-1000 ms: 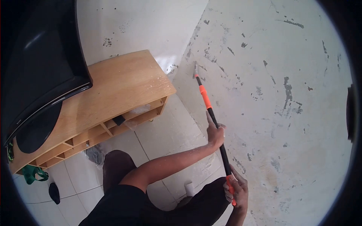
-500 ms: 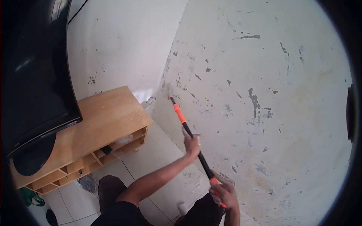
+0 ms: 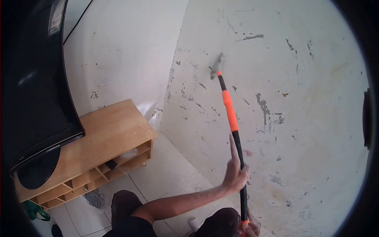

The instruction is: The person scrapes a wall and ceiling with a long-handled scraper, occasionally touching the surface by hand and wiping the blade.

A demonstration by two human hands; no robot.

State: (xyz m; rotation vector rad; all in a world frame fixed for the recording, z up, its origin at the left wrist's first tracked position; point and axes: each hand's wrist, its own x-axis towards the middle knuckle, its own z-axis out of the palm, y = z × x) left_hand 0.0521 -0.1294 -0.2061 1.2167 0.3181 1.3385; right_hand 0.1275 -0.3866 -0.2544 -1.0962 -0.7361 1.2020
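Observation:
A long-handled scraper (image 3: 229, 106) with a black and orange pole slants up across the wall. Its metal blade (image 3: 218, 63) is at the scuffed wall surface; whether it touches is hard to tell. My left hand (image 3: 235, 175) holds the black middle of the pole, one finger stretched along it. Lower down, my right hand (image 3: 253, 227) is closed around the orange grip at the pole's end, partly cut off by the frame's bottom edge. Grey chips and scratches mark the pale wall (image 3: 316, 98) around the blade.
A wooden TV stand (image 3: 114, 118) with open compartments stands to the left, bearing a large black television (image 3: 35, 91). Clear plastic (image 3: 94, 198) and a green bag (image 3: 35, 211) lie by it. My knees are above the tiled floor (image 3: 173, 170).
The scraper's blade has moved right and upward, away from the wall corner. My left hand has shifted right with the pole, and my right hand is lower. The view has shifted slightly.

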